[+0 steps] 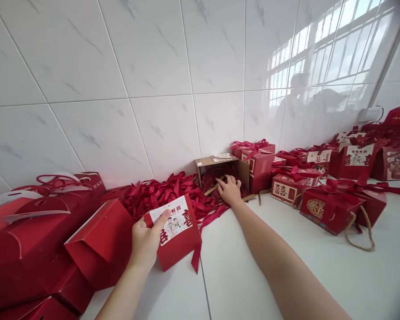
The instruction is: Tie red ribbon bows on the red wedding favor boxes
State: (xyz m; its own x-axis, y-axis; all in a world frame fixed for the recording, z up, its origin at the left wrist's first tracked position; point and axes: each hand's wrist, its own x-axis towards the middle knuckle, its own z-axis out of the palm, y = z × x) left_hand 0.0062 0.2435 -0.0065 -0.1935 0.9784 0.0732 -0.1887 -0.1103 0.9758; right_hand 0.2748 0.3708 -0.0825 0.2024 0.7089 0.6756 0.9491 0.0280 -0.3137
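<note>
Head view: two bare hands reach over a white surface (pixel 226 275), with a white tiled wall (pixel 160 58) behind.
Left hand: this hand (pixel 146 242) is near the middle of the frame, low down. It grips a small red box, thumb pressed on the front.
Small red box: it (pixel 182 251) is tilted, just left of the lower middle. The white label shows two cartoon people and big red writing. A red ribbon end (pixel 196 257) hangs by its right side.
Right hand: this hand (pixel 230 190) is in the middle, at the mouth of the cardboard box. Its fingers are bent down; I cannot tell if they pinch anything.
Cardboard box: it (pixel 244 172) lies with its mouth to the front, dark red stuff (pixel 211 180) inside. Some cards (pixel 224 157) lie on top.
Ribbon heap: shiny red ribbons (pixel 173 186) are piled left of the cardboard box.
Left side: big red boxes (pixel 30 249) crowd the lower left.
Right side: red boxes with bows (pixel 331 209) fill the middle right. One has a rope handle (pixel 363 246).
</note>
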